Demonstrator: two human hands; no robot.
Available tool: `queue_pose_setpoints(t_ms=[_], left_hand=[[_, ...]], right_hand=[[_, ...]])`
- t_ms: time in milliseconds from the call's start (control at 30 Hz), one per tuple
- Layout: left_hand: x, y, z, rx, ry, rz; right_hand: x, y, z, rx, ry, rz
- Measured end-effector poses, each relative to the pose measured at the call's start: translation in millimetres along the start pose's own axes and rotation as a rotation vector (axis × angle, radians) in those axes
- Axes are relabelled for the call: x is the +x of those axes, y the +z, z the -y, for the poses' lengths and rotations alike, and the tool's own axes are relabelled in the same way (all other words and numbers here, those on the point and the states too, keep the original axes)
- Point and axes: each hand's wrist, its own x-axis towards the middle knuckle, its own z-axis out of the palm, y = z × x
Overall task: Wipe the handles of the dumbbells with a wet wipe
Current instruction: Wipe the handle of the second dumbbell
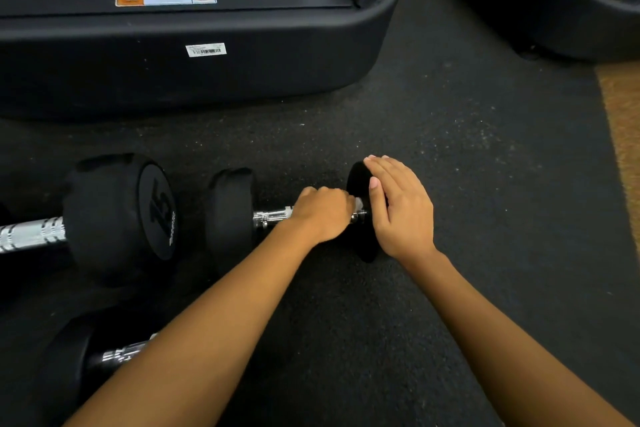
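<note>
A small black dumbbell (230,215) lies on the dark floor in the middle of the view, its chrome handle (273,215) running left to right. My left hand (323,213) is curled round the handle, with a white wet wipe (358,202) peeking out at its right side. My right hand (398,208) rests with straight fingers on the dumbbell's right end weight (360,173), covering most of it. A bigger dumbbell marked 15 (121,215) lies to the left. Part of a third dumbbell (83,357) shows at the lower left, behind my left forearm.
A black treadmill base (194,59) with warning stickers stands across the back. Another dark machine (571,0) fills the upper right corner. A tan mat edge (623,128) runs along the right side of the rubber floor (467,149).
</note>
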Motion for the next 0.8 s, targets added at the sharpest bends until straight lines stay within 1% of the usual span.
queue_pose_setpoints(t_ms=[67, 133, 200, 233, 367, 467, 633, 800], left_hand=[[-4, -1, 13, -0.002, -0.015, -0.011], [-5, -4, 20, 0.036, -0.046, 0.027], [-5, -5, 15, 0.068, -0.053, 0.047], [-5, -4, 10, 0.073, -0.037, 0.031], [-10, 6, 5, -0.06, 0.028, -0.089], [-14, 9, 16, -0.089, 0.085, -0.199], [-13, 19, 3, 0.0, 0.123, -0.36], [-21, 21, 8, 0.105, 0.211, -0.438]], right_hand=[[0, 0, 0, 0.0, -0.001, 0.0], [1, 0, 0, 0.001, 0.006, 0.0], [0, 1, 0, 0.0, 0.006, -0.002], [0, 1, 0, 0.001, 0.006, -0.002], [0, 0, 0, -0.005, 0.003, 0.004], [0, 0, 0, -0.007, 0.002, 0.001], [1, 1, 0, 0.005, 0.004, 0.0], [0, 0, 0, 0.009, -0.003, 0.0]])
